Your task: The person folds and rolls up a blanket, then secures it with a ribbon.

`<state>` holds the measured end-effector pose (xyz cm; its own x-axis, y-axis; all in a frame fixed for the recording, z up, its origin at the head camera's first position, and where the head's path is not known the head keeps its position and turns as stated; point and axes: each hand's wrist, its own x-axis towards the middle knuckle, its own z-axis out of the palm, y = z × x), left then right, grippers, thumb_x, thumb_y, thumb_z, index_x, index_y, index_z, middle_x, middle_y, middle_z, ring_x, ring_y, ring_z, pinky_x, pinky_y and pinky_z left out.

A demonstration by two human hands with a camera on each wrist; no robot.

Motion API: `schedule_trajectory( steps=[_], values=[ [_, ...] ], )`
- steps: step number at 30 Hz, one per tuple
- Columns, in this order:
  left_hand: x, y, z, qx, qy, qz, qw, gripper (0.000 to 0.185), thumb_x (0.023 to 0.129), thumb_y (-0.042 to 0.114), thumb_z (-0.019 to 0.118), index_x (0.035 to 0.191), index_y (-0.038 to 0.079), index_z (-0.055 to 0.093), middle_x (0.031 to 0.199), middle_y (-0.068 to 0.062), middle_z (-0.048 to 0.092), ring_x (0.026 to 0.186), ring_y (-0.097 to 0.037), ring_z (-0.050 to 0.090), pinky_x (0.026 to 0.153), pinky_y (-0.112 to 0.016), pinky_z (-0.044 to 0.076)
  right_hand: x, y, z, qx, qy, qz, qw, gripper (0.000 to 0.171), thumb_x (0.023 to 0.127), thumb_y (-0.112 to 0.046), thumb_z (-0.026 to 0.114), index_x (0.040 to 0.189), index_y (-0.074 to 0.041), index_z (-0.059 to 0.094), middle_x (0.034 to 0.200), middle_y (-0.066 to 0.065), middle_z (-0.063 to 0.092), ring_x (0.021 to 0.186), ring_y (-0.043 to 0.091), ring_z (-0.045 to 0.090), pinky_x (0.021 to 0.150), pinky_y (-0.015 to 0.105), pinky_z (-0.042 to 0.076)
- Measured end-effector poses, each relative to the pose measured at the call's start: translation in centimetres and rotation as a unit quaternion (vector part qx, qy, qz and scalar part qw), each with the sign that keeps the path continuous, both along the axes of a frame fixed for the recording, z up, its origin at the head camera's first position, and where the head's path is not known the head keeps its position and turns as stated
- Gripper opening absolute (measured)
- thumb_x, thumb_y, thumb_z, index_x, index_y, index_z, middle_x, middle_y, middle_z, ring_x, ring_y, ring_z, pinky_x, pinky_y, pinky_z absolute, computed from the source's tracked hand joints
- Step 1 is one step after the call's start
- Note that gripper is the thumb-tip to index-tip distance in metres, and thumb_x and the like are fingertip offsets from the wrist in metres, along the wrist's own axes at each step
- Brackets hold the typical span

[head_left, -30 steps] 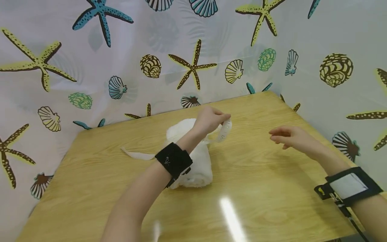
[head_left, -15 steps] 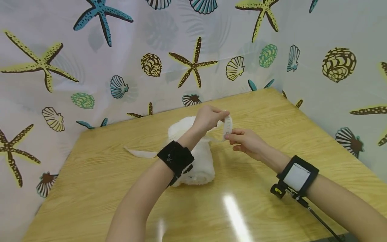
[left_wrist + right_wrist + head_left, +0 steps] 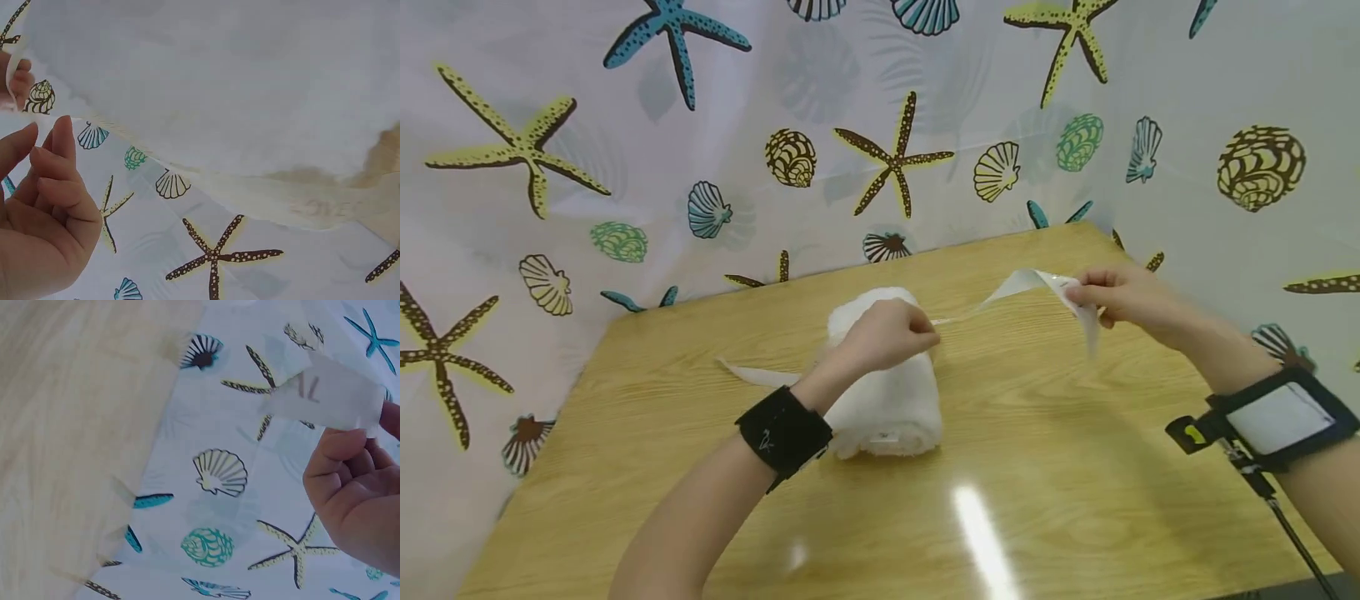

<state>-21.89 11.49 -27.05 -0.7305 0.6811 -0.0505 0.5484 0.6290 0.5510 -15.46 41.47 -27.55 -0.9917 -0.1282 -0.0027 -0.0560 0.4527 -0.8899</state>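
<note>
A rolled white towel [image 3: 883, 392] lies on the wooden table [image 3: 1060, 467], with a white ribbon [image 3: 1000, 296] round it. My left hand [image 3: 887, 337] rests on top of the roll and pinches the ribbon where it crosses the towel. My right hand [image 3: 1116, 296] holds the ribbon's right end up above the table, and the strip runs taut between the two hands. The other end of the ribbon [image 3: 752, 375] lies flat to the left of the roll. In the right wrist view my fingers [image 3: 350, 469] pinch the ribbon end [image 3: 331, 397]. The left wrist view shows curled fingers [image 3: 47, 187] beside the towel [image 3: 237, 94].
A curtain printed with starfish and shells [image 3: 647, 167] closes off the back and right sides of the table. Black bands sit on both wrists [image 3: 782, 433], and a cable hangs from the right one [image 3: 1262, 483].
My right hand came in, took the ribbon end from my left hand and pulled it out to the right. My left hand dropped onto the top of the roll.
</note>
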Motion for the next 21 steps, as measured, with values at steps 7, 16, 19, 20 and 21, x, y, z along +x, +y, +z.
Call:
schedule_trajectory(
  steps=[7, 16, 19, 20, 21],
  values=[
    [1.4, -3.4, -3.0, -0.060, 0.137, -0.065, 0.9866, 0.018, 0.091, 0.010, 0.056, 0.099, 0.007, 0.071, 0.090, -0.003, 0.067, 0.076, -0.012, 0.057, 0.066, -0.024, 0.044, -0.2, 1.6, 4.3, 0.035, 0.057, -0.021, 0.998, 0.018, 0.096, -0.017, 0.051, 0.086, -0.008, 0.062, 0.076, 0.000, 0.051, 0.072, 0.017, 0.046, 0.065, 0.028, 0.037],
    [0.9, -3.3, -4.3, -0.172, 0.393, -0.112, 0.8965, 0.028, 0.095, 0.009, 0.048, 0.119, 0.009, 0.062, 0.114, -0.004, 0.063, 0.086, -0.020, 0.056, 0.067, -0.026, 0.043, -1.0, 0.9, 8.1, 0.013, 0.075, -0.035, 0.996, 0.015, 0.095, -0.019, 0.053, 0.093, -0.011, 0.065, 0.081, -0.003, 0.056, 0.078, 0.015, 0.051, 0.073, 0.022, 0.038],
    [0.1, -3.2, -4.6, -0.218, 0.434, -0.076, 0.8710, 0.030, 0.097, 0.014, 0.045, 0.124, 0.007, 0.057, 0.117, -0.008, 0.060, 0.091, -0.021, 0.056, 0.071, -0.029, 0.044, -1.2, 0.3, 8.7, 0.003, 0.082, -0.023, 0.996, 0.016, 0.095, -0.019, 0.053, 0.093, -0.008, 0.064, 0.078, 0.000, 0.055, 0.074, 0.017, 0.050, 0.072, 0.022, 0.040],
    [-0.2, -3.3, -4.6, -0.231, 0.439, -0.058, 0.8660, 0.030, 0.097, 0.015, 0.045, 0.124, 0.006, 0.056, 0.117, -0.009, 0.059, 0.093, -0.022, 0.057, 0.073, -0.030, 0.045, -1.3, 0.1, 8.8, 0.002, 0.082, -0.020, 0.996, 0.016, 0.095, -0.019, 0.053, 0.094, -0.008, 0.064, 0.079, 0.000, 0.055, 0.074, 0.018, 0.050, 0.072, 0.022, 0.040],
    [-0.6, -3.4, -4.6, -0.244, 0.438, -0.040, 0.8645, 0.031, 0.097, 0.016, 0.045, 0.124, 0.006, 0.056, 0.115, -0.010, 0.059, 0.094, -0.022, 0.057, 0.075, -0.031, 0.046, -1.4, 0.0, 8.9, 0.002, 0.082, -0.017, 0.997, 0.017, 0.095, -0.019, 0.053, 0.094, -0.007, 0.064, 0.078, 0.001, 0.055, 0.074, 0.018, 0.051, 0.072, 0.023, 0.040]
  ],
)
